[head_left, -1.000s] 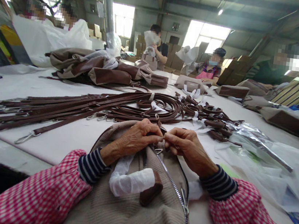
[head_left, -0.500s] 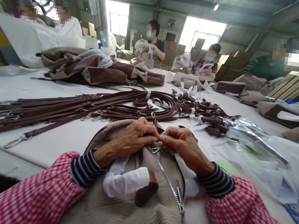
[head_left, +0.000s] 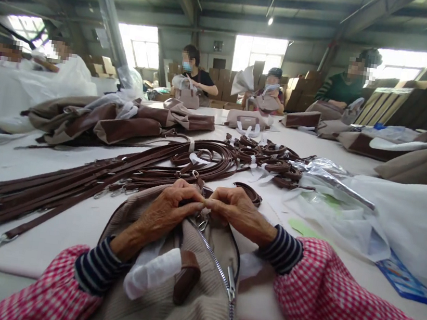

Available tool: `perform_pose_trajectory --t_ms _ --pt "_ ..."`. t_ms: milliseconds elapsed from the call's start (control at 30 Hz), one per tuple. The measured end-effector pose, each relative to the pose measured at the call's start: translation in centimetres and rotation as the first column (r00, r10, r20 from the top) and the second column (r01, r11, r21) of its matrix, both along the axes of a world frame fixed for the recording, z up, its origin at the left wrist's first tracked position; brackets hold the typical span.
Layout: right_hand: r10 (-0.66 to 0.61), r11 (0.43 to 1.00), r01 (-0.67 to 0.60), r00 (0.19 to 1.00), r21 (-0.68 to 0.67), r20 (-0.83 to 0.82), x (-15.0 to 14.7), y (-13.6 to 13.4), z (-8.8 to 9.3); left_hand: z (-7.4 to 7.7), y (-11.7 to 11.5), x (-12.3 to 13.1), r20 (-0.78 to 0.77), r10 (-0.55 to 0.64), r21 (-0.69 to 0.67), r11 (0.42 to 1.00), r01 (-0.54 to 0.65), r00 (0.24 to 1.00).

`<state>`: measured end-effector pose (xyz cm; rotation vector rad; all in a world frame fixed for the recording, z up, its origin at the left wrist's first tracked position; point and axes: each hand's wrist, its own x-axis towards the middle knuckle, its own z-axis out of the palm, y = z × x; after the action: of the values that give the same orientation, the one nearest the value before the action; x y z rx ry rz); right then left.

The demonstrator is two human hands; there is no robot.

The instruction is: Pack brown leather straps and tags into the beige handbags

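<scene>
A beige corduroy bag (head_left: 138,315) lies in front of me, its top end under my hands. My left hand (head_left: 165,209) and my right hand (head_left: 236,211) meet there, thumbs and fingertips pinched together. Whatever sits between the fingertips is too small and covered to make out. Just below them hangs a metal clasp (head_left: 202,224) at the upper end of the metal zip (head_left: 214,257). The zip pull (head_left: 231,280) is lower down. A handle (head_left: 155,274) wrapped in white joins a brown leather tab (head_left: 187,277) on the bag.
Bundled brown straps (head_left: 97,176) with metal hooks spread beyond the bag, with coiled straps (head_left: 272,162) to the right. A heap of bags (head_left: 124,122) lies at the back left. Plastic wrapping (head_left: 332,212) and a blue card (head_left: 406,277) are at right. Several people work across the table.
The view has shifted right and tilted up, so the bag and hands appear further left and slightly lower. Both hands keep their pinch at the bag's top end.
</scene>
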<state>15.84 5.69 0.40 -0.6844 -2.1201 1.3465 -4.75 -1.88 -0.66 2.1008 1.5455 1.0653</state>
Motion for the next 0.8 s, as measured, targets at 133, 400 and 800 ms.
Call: perform_pose_trajectory --t_ms 133,400,800 --pt "-0.223 0.875 0.153 0.969 0.459 0.103 3.6 3.0 1.9 3.1 -2.0 0.1 -0.301 -0.116 0.082 0.986 0.146 0.947" --pt "-0.345 0.807 -0.036 0.781 0.590 0.520 5.0 5.2 0.2 5.5 -4.8 3.0 -0.708 -0.306 -0.159 0.947 0.279 0.636" --pt "-0.361 0.749 0.262 0.931 0.609 0.043 4.5 1.3 2.5 2.5 -4.2 1.8 -0.407 -0.095 0.206 0.960 0.193 0.908"
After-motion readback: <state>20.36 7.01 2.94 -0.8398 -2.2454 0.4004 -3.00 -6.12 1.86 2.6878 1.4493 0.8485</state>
